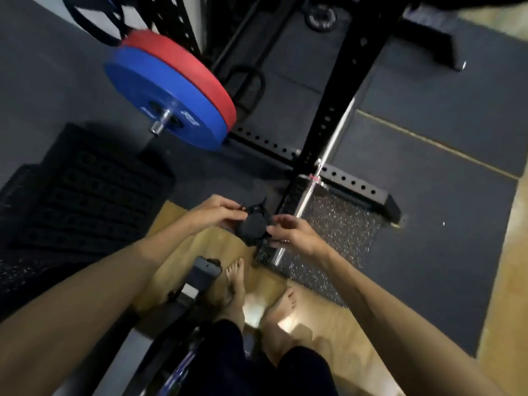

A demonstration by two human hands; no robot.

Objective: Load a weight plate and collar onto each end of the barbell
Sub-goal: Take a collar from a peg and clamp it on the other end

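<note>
At about 9 o'clock lies a stack of black ridged mats (85, 192), their tops moulded in rows of small blocks. Up at 11 o'clock two round bumper plates hang on a short chrome peg (163, 120): a smooth blue plate (148, 90) in front and a red plate (188, 70) flush behind it, both thick-rimmed discs.

Near the middle, the left hand (213, 211) has its fingers curled over the upper left edge of a black plastic collar (255, 225), a chunky ring with a projecting lever tab at its top. The right hand (294, 234) meets the collar from 3 o'clock, thumb and fingertips pinching its lower right edge while the other fingers stay loosely bent. The collar sits at the near end of the barbell (323, 170), a smooth silver steel sleeve running toward 1 o'clock; blur hides whether the collar is on the sleeve or just off its tip.

The bar crosses a black steel rack (343, 81) with perforated uprights and base rails. Beneath it lies a speckled rubber tile (343, 227), and beyond, at 2 to 4 o'clock, dark smooth floor mats (428, 195). At 6 o'clock, bare feet (237, 284) stand on glossy wooden flooring (328, 332).
</note>
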